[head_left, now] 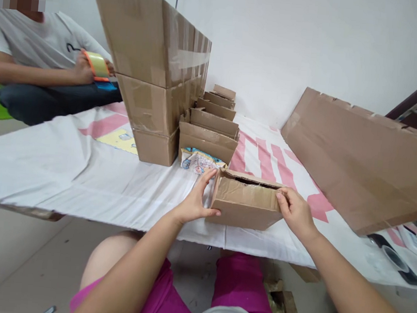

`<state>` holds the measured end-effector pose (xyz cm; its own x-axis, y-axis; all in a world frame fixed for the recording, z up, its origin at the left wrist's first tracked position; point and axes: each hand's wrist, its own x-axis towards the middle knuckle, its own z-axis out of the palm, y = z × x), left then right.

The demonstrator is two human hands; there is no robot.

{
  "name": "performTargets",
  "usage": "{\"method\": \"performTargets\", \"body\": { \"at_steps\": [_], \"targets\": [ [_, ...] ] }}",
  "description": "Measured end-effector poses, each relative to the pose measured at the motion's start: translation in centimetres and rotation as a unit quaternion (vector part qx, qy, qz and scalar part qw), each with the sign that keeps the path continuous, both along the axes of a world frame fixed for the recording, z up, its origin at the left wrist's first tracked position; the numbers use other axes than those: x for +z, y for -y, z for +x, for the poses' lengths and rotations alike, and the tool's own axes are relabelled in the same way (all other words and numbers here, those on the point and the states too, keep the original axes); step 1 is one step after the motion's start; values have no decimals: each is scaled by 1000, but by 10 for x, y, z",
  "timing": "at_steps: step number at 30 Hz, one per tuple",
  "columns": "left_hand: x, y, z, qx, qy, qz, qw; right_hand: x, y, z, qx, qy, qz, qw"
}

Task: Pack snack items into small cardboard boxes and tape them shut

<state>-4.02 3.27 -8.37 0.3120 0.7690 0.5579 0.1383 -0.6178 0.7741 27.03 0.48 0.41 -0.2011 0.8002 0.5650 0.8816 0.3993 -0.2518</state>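
Note:
A small cardboard box [244, 213] stands near the front edge of the cloth-covered table, its top partly folded in with a dark gap along the far side. My left hand [197, 199] holds its left end, thumb against the front face and fingers at the far corner. At the other end, my right hand [296, 213] pinches the upper right corner between thumb and fingers. What lies inside the box is hidden. Just behind the left hand is a colourful printed packet [202, 162], leaning against a row of open cardboard boxes [210, 139].
Taped boxes [157, 108] are stacked high at left. Beyond them a co-worker [38, 59] holds a tape dispenser [97, 66]. A large cardboard sheet [362, 155] stands at right, with a tape roll [395, 258] near it. White cloth with pink patterns covers the table [118, 187].

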Motion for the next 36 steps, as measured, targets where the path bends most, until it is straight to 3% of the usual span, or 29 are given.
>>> {"method": "performTargets", "body": {
  "at_steps": [5,9,12,19,36],
  "targets": [
    [9,15,8,46,-38,173,983,-1,-2,-1,-1,3,-4,1000],
    [14,22,13,57,-59,236,968,-3,-2,0,3,2,-13,1000],
    [14,22,14,73,-64,233,968,-1,-1,0,16,8,-11,1000],
    [12,18,15,75,-45,219,972,10,-3,-10,68,66,70,993],
    [13,20,14,69,-42,225,971,26,-14,-57,99,77,38,991]
  ]
}}
